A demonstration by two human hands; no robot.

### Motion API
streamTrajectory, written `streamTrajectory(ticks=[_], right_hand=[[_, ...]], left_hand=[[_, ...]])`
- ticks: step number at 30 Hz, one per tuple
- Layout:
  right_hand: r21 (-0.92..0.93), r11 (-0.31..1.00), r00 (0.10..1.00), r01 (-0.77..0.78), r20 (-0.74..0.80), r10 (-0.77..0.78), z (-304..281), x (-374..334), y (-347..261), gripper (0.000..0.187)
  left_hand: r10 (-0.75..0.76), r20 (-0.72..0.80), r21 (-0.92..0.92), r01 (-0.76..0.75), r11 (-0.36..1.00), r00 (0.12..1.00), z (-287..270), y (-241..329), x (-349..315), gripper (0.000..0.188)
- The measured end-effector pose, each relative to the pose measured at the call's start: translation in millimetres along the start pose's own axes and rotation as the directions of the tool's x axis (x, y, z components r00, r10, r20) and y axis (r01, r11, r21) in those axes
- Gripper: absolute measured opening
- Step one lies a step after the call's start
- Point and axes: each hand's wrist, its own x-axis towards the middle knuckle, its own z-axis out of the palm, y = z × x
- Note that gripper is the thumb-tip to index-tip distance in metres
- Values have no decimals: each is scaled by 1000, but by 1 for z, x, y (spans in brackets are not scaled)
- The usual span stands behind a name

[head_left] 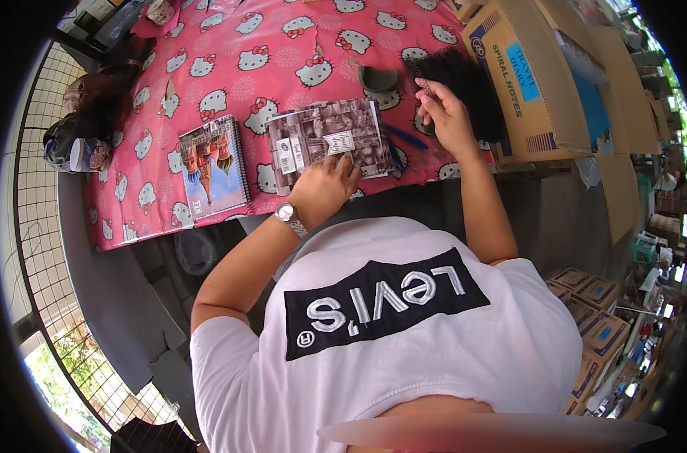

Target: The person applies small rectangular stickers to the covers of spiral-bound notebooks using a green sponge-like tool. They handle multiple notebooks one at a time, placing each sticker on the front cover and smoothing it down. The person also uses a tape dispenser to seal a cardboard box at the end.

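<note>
A notebook (321, 124) with a black-and-white photo cover lies near the table's front edge. My left hand (328, 183), a watch on its wrist, rests on its lower edge with bent fingers over the cover; the thumb is largely hidden. Farther right, my right hand (447, 113) is raised beside a heap of thin black coils (460, 83), its fingers partly spread. Nothing shows clearly between those fingers. To the left of my left hand lies a spiral notebook (215, 167) with a colourful domed building on its cover.
A blue-handled tool (407, 137) lies between the notebook and the coils. Behind it sits a dark green curved piece (379, 78). An open cardboard box (513, 83) stands at the right on the pink patterned tablecloth (230, 83). Dark bags (75, 136) rest at the left edge.
</note>
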Motion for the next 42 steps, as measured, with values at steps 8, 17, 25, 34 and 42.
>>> streamTrajectory(ticks=[8, 17, 25, 34, 42], right_hand=[[410, 912, 996, -24, -69, 57, 32, -55, -13, 42], [228, 974, 996, -11, 91, -10, 68, -56, -34, 52], [-86, 862, 863, 499, 132, -487, 20, -19, -52, 26], [-158, 868, 869, 471, 254, -425, 17, -21, -73, 32], [-78, 895, 895, 440, 115, -430, 33, -35, -69, 32]], left_hand=[[-87, -161, -128, 67, 990, 983, -101, -26, 19, 32], [-155, -431, -115, 116, 987, 889, -64, -37, 66, 23], [-71, -347, -218, -7, 976, 935, -80, -37, 54, 24], [-78, -401, -221, -14, 975, 913, -76, -34, 50, 23], [-71, -366, -293, -43, 955, 928, -84, -29, 48, 21]])
